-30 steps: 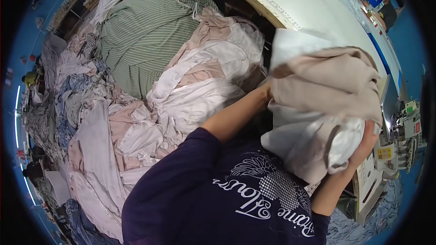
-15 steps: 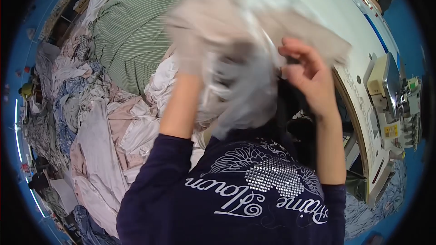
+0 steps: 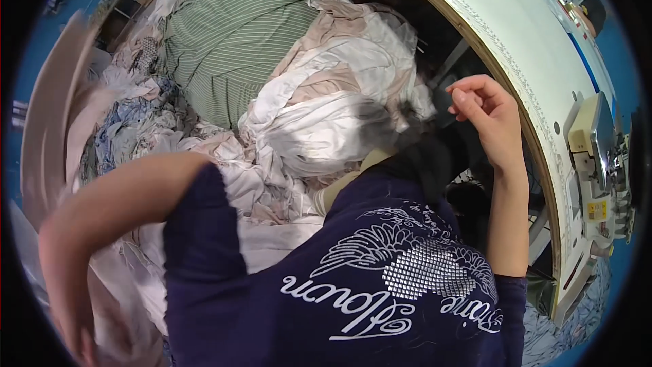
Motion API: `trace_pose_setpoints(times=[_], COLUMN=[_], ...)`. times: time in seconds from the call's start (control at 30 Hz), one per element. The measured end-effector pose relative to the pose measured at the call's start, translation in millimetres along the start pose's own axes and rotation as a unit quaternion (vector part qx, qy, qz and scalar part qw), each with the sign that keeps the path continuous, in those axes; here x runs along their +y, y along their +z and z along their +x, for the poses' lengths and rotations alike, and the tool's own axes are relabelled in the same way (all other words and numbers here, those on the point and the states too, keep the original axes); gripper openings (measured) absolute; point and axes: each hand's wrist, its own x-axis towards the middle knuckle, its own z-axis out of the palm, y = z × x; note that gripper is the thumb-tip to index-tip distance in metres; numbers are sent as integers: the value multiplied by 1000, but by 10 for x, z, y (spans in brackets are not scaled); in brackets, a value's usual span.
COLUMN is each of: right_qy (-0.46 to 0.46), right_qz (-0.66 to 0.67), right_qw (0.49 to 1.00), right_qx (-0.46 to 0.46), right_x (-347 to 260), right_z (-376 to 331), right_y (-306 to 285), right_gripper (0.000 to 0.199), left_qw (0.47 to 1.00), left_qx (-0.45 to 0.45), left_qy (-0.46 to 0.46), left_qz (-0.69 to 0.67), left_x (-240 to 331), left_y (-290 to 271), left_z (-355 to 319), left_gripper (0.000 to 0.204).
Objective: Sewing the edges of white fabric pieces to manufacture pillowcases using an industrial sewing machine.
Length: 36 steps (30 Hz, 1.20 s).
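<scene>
At far left a blurred pale beige cloth (image 3: pixel 51 115) stands beside the bent left arm; the left hand itself is out of view. A heap of white and pink fabric (image 3: pixel 326 115) lies centre. The right hand (image 3: pixel 485 112) hovers loosely curled and empty beside the curved white worktable (image 3: pixel 516 47).

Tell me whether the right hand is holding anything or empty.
Empty. The right hand is raised beside the white work table, fingers loosely curled with no cloth in them.
</scene>
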Motion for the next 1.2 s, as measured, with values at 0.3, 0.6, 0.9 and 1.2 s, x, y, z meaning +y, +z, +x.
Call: trace_pose_setpoints(times=[0.3, 0.6, 0.9, 1.2], right_qy=[44, 124, 136, -118], right_qz=[-7, 20, -132, -291], right_qw=[998, 987, 979, 898], right_qx=[50, 99, 77, -308], right_x=[254, 706, 1260, 1398], right_z=[-206, -344, -386, -24], right_y=[-438, -500, -400, 288], right_gripper=[13, 11, 14, 47], left_qw=[671, 293, 119, 48], left_qx=[-723, -927, -990, -969], left_qy=[-35, 46, -15, -66], left_qz=[159, 228, 76, -233], left_x=[-1387, -1671, -494, 1216], left_y=[-737, -2312, -1873, -1312], left_z=[-3408, -4443, -4136, -3387], left_gripper=[29, 45, 56, 17])
